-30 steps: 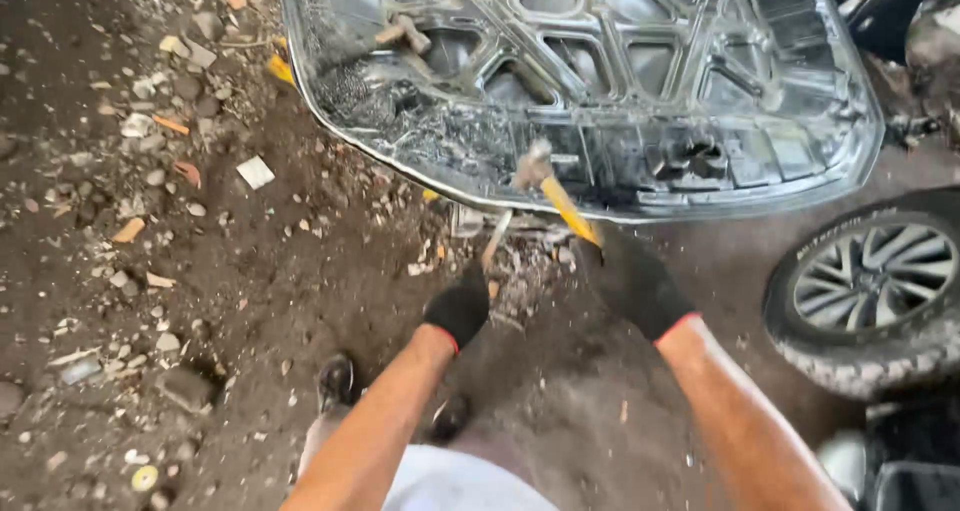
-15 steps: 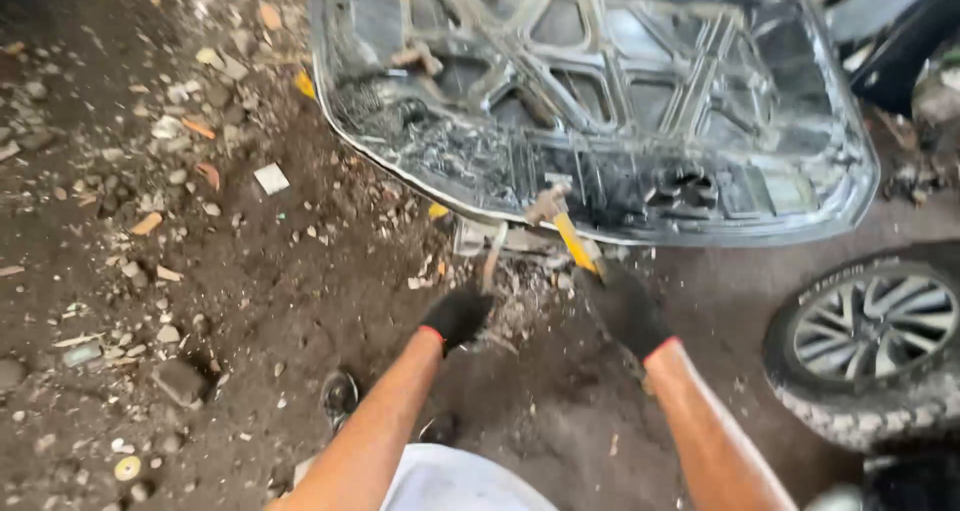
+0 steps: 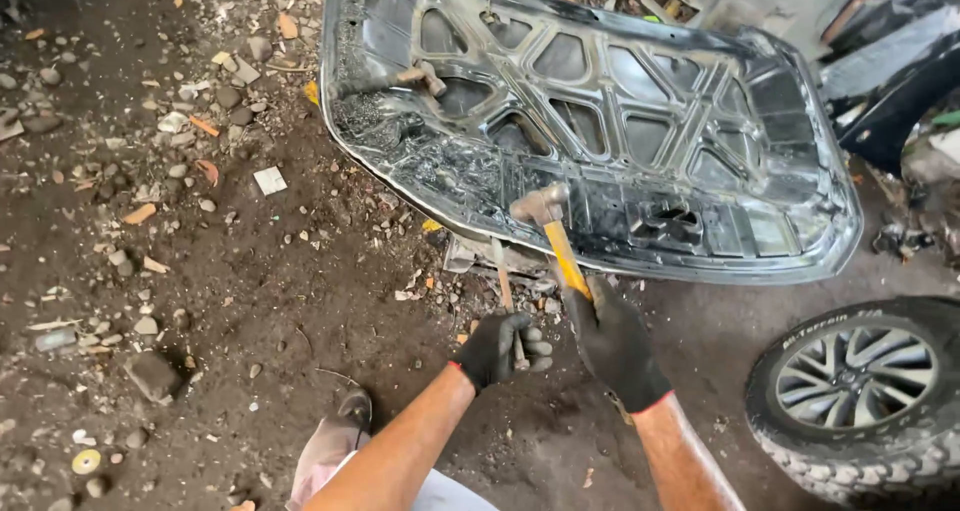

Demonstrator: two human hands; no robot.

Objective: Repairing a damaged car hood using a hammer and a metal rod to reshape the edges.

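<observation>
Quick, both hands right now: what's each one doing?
Left hand: closed on a thin metal chisel.
Right hand: closed on a yellow-handled hammer.

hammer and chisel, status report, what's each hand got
Right hand shut on hammer, head over car hood edge. Left hand shut on chisel, tip at hood rim. Second hammer lying on hood; wheel at right.

Glossy pressed-metal hood panel, matt black fabric gloves, rough dirt ground, yellow-handled hammer.
</observation>
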